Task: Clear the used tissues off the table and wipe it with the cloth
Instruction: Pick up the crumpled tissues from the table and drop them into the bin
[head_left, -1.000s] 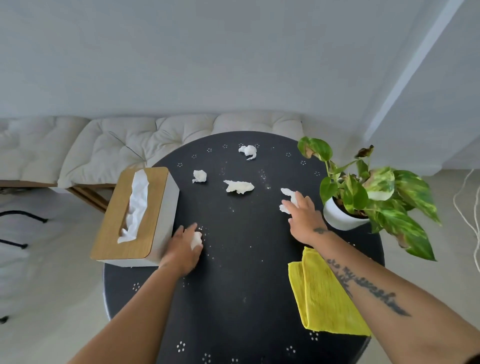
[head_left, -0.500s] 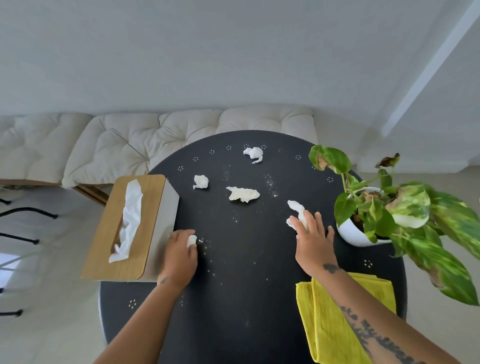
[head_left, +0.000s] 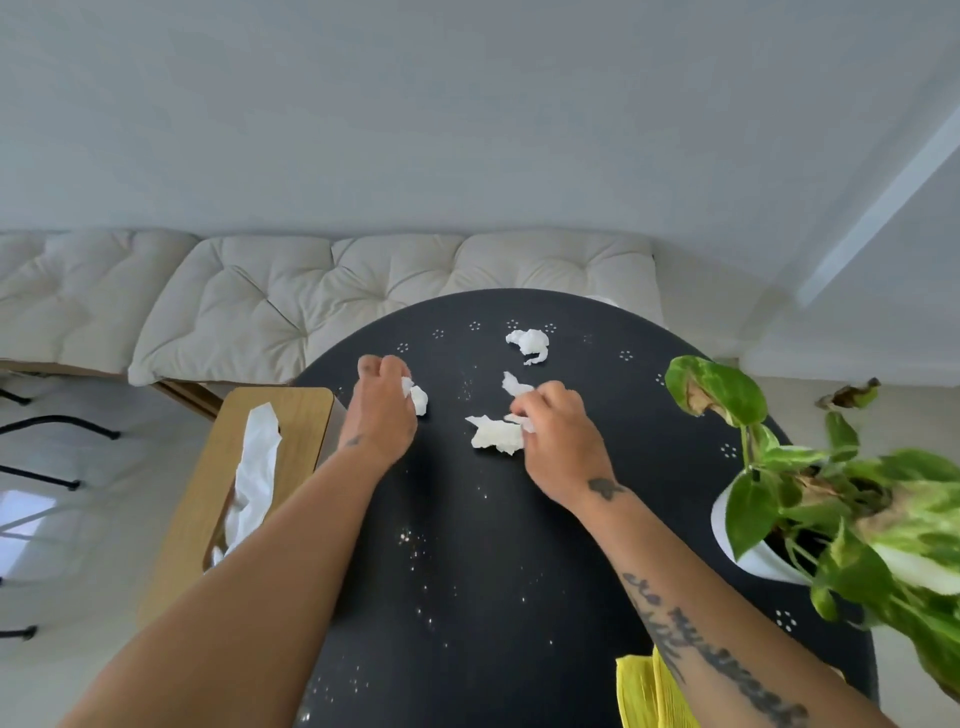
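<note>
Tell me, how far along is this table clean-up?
Early on. Nothing looks finished yet. In hand: the left hand is pinching a small tissue wad, and the right hand holds a tissue scrap while reaching a flat crumpled tissue. Left: a far tissue lies untouched, crumbs speckle the black table, and the yellow cloth lies unused.

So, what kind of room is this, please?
Probably a living room at home: a cushioned sofa stands behind a small round dark table that holds a tissue box and a potted plant.
</note>
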